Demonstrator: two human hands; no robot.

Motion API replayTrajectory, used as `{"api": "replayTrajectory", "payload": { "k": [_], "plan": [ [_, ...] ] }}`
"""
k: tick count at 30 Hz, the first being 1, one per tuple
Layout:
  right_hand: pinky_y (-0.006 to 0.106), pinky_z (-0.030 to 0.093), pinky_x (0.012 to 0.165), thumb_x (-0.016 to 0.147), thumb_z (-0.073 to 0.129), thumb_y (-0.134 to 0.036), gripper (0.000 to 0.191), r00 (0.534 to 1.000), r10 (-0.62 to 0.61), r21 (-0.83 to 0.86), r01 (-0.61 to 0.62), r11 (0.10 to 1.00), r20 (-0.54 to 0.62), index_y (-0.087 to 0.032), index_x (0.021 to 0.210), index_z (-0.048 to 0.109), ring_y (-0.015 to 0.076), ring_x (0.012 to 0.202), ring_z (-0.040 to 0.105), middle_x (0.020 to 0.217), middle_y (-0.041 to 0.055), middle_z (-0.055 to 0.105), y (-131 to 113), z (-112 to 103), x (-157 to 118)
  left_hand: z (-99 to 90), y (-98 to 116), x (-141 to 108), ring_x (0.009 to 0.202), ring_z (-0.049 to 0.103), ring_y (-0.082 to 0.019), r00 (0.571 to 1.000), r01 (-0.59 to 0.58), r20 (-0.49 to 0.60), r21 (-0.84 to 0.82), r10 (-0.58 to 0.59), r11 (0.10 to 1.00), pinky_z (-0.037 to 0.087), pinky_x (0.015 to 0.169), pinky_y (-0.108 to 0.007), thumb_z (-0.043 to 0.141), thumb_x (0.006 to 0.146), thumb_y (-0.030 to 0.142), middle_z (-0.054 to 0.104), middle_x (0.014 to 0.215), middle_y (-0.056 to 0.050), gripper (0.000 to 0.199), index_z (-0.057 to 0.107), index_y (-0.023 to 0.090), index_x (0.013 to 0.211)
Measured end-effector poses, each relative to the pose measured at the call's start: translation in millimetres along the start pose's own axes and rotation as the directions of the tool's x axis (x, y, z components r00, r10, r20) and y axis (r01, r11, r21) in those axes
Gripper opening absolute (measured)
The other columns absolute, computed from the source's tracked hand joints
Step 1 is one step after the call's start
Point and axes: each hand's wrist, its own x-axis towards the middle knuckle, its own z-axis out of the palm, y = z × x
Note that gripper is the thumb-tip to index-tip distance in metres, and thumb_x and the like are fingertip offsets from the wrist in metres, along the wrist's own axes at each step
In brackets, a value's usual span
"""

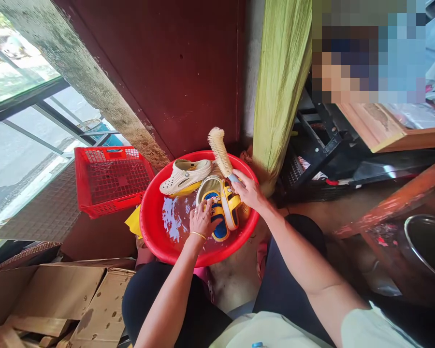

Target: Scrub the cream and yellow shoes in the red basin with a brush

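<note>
A round red basin [152, 245] of water stands between my knees. My right hand [249, 192] is closed round the grey-blue handle of a bristle brush [220, 152], whose pale bristles point up and away over the far rim. My left hand [202, 220], with a ring and a bracelet, rests its spread fingers at a blue and yellow sandal [221, 228]; whether it grips the sandal is unclear. Beside that lies a yellow and white clog [231, 205]. A cream clog [184, 176] sits at the basin's far left, on something yellow.
Left of the basin is a red plastic crate [112, 200]. Cardboard boxes [60, 292] stand at the lower left. Behind the basin are a dark red panel [159, 63] and a green curtain [281, 87]. A wooden table edge [391, 137] and a red wooden bar [402, 198] are at right.
</note>
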Motion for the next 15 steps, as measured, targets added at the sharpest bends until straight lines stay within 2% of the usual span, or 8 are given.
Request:
{"api": "replayTrajectory", "payload": {
  "k": [3,6,8,10,13,15],
  "plan": [
    [0.034,0.057,0.095,0.100,0.052,-0.034,0.051,0.994,0.049,-0.078,-0.041,0.996,0.102,-0.026,0.151,0.054,0.0218,0.107,0.072,0.129,0.0053,0.074,-6,3,-7,2.3,-1,0,0.137,0.053,-0.037,0.990,0.113,0.069,0.102,-0.120,0.988,0.041,0.113,-0.055,0.070,0.083,0.022,0.053,0.153,-0.017,0.080,0.039,0.026,0.157],
    [0.032,0.053,0.103,0.098,0.053,-0.029,0.051,0.968,0.053,-0.173,-0.010,0.985,0.247,-0.027,0.150,0.056,0.0221,0.121,0.067,0.142,0.0032,0.067,-11,8,-17,2.9,-10,2,0.134,0.058,-0.032,0.964,0.252,0.084,0.009,-0.252,0.968,0.048,0.107,-0.045,0.055,0.089,0.017,0.055,0.151,-0.020,0.073,0.034,0.016,0.159],
    [0.032,0.051,0.105,0.098,0.052,-0.028,0.053,0.931,0.078,-0.244,0.012,0.970,0.358,-0.030,0.151,0.054,0.0226,0.126,0.065,0.145,0.0016,0.065,-14,13,-24,0.8,-18,3,0.133,0.060,-0.031,0.941,0.324,0.116,-0.037,-0.318,0.945,0.050,0.104,-0.042,0.049,0.089,0.015,0.056,0.150,-0.021,0.073,0.031,0.012,0.160],
    [0.034,0.052,0.103,0.100,0.050,-0.031,0.053,0.877,0.128,-0.335,0.040,0.942,0.464,-0.033,0.153,0.052,0.0242,0.124,0.067,0.141,0.0024,0.068,-17,18,-32,-3.8,-27,2,0.131,0.062,-0.032,0.920,0.373,0.142,-0.026,-0.366,0.927,0.050,0.103,-0.043,0.047,0.088,0.013,0.058,0.149,-0.019,0.074,0.032,0.014,0.160],
    [0.037,0.053,0.098,0.101,0.046,-0.032,0.055,0.804,0.180,-0.464,0.131,0.876,0.566,-0.034,0.156,0.048,0.0266,0.117,0.070,0.131,0.0055,0.074,-22,23,-39,-13.8,-42,-4,0.129,0.063,-0.034,0.894,0.437,0.100,0.026,-0.437,0.899,0.051,0.102,-0.046,0.047,0.088,0.015,0.058,0.150,-0.016,0.072,0.036,0.018,0.159],
    [0.038,0.054,0.095,0.101,0.044,-0.031,0.055,0.773,0.204,-0.524,0.188,0.831,0.601,-0.033,0.155,0.049,0.0282,0.113,0.072,0.126,0.0079,0.075,-25,24,-42,-20.5,-52,-10,0.129,0.062,-0.034,0.883,0.462,0.060,0.065,-0.466,0.884,0.051,0.101,-0.045,0.046,0.089,0.017,0.058,0.151,-0.015,0.069,0.040,0.019,0.158]
  ]
}}
